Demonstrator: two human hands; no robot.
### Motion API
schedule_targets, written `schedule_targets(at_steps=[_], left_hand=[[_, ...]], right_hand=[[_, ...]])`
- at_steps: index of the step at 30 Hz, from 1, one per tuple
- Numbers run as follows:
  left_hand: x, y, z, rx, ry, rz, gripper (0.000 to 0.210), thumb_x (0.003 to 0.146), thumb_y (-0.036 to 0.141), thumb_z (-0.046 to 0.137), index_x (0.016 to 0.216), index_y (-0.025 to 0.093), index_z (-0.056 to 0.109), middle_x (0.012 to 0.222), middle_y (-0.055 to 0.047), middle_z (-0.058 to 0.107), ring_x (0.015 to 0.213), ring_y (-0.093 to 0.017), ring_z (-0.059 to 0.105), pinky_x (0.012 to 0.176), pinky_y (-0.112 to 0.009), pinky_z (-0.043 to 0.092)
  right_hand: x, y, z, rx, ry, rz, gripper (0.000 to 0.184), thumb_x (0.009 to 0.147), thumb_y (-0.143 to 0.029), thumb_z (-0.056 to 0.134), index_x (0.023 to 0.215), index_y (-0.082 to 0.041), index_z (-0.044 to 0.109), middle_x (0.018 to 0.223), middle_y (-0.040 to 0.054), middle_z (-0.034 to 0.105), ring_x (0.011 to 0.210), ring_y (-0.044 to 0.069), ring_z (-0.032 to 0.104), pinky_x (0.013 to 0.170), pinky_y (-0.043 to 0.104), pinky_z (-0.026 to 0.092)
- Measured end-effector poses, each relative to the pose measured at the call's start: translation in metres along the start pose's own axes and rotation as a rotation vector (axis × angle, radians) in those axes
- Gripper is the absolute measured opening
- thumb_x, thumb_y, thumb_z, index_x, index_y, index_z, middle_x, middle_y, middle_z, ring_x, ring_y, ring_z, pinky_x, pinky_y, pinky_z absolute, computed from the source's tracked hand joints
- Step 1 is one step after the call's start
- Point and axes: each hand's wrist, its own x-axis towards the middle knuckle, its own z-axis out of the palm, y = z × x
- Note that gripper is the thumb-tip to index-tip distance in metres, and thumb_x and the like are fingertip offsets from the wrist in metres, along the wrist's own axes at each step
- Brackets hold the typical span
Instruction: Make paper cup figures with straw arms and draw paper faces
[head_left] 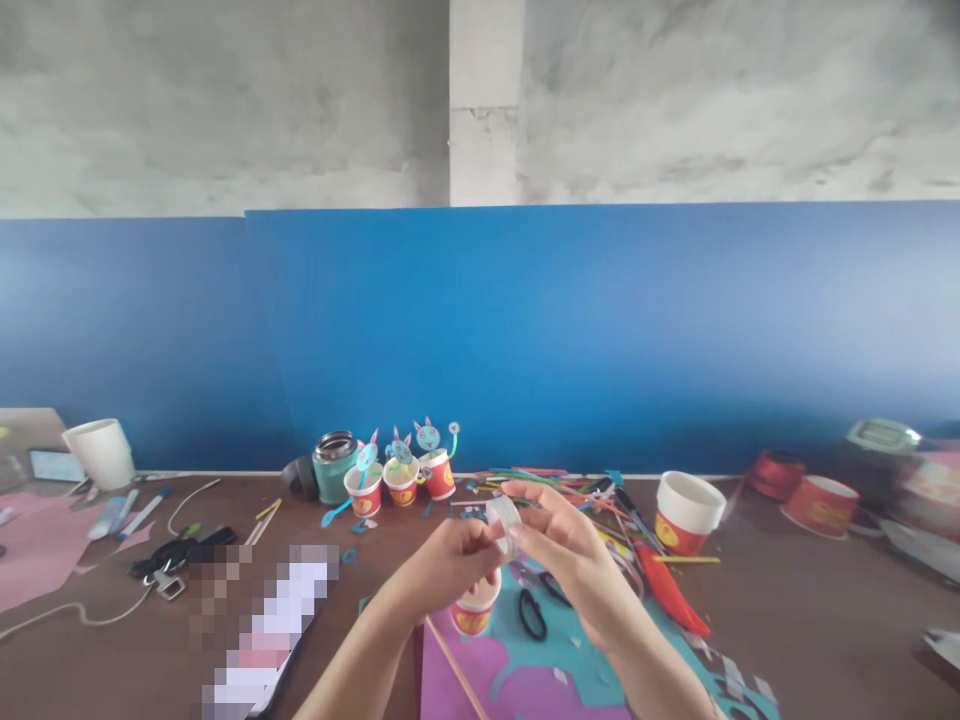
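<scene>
A roll of clear tape (504,524) is held up in front of me between both hands. My right hand (559,535) grips it from the right with thumb and fingers. On the other side, my left hand (459,562) pinches at the roll's left edge with its fingers curled. Just below the hands a small red and white paper cup (472,618) stands on a purple sheet (457,680), partly covered by my left hand. Black-handled scissors (532,612) lie beside it on cut turquoise paper (592,655).
Behind stand several small cups with paper animal figures (401,480) and a teal thermos (337,468). Stacked cups (686,510) and a red tool (671,590) lie to the right, with coloured sticks (525,472) at the back. A phone (281,640), pixelated, lies left.
</scene>
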Motion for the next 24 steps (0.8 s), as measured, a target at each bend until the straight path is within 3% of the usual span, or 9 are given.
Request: schedule_targets(at_steps=[5, 10, 15, 19, 24], left_hand=[[0.002, 0.001, -0.002, -0.086, 0.093, -0.006, 0.027, 0.075, 0.041, 0.056, 0.069, 0.014, 0.056, 0.058, 0.003, 0.051, 0.050, -0.008, 0.044, 0.047, -0.020, 0.032], [0.004, 0.000, -0.006, -0.273, 0.172, -0.038, 0.024, 0.074, 0.037, 0.056, 0.076, 0.013, 0.057, 0.062, 0.001, 0.056, 0.047, -0.006, 0.042, 0.044, -0.018, 0.029], [0.004, 0.002, -0.006, -0.393, 0.200, 0.013, 0.029, 0.073, 0.044, 0.058, 0.077, 0.015, 0.056, 0.051, 0.005, 0.048, 0.044, -0.007, 0.043, 0.042, -0.018, 0.030], [0.003, 0.003, -0.006, -0.263, 0.240, 0.039, 0.036, 0.074, 0.051, 0.058, 0.076, 0.016, 0.055, 0.053, 0.005, 0.049, 0.046, -0.008, 0.045, 0.042, -0.018, 0.031], [0.007, -0.001, -0.001, -0.107, 0.330, 0.113, 0.027, 0.078, 0.042, 0.055, 0.072, 0.015, 0.055, 0.059, 0.003, 0.050, 0.053, -0.010, 0.048, 0.048, -0.020, 0.037]], right_hand=[[-0.001, 0.001, -0.001, -0.170, -0.103, -0.037, 0.040, 0.083, -0.034, 0.056, 0.118, -0.018, 0.045, 0.080, 0.0035, 0.069, 0.070, 0.015, 0.060, 0.062, 0.027, 0.042], [0.001, 0.002, -0.002, -0.430, -0.067, -0.047, 0.034, 0.081, -0.026, 0.055, 0.113, -0.018, 0.050, 0.072, -0.0010, 0.066, 0.057, 0.011, 0.050, 0.053, 0.024, 0.034], [0.001, 0.000, -0.005, -0.428, -0.147, -0.051, 0.040, 0.075, -0.014, 0.052, 0.115, -0.019, 0.050, 0.082, -0.0007, 0.068, 0.068, 0.012, 0.055, 0.063, 0.024, 0.039], [-0.001, 0.000, -0.006, -0.421, -0.187, -0.038, 0.045, 0.074, -0.012, 0.051, 0.118, -0.019, 0.048, 0.079, -0.0013, 0.068, 0.070, 0.013, 0.057, 0.065, 0.025, 0.041], [0.003, 0.010, -0.008, -0.462, -0.143, -0.011, 0.043, 0.079, -0.025, 0.054, 0.121, -0.019, 0.045, 0.075, -0.0001, 0.069, 0.073, 0.017, 0.062, 0.067, 0.028, 0.044]])
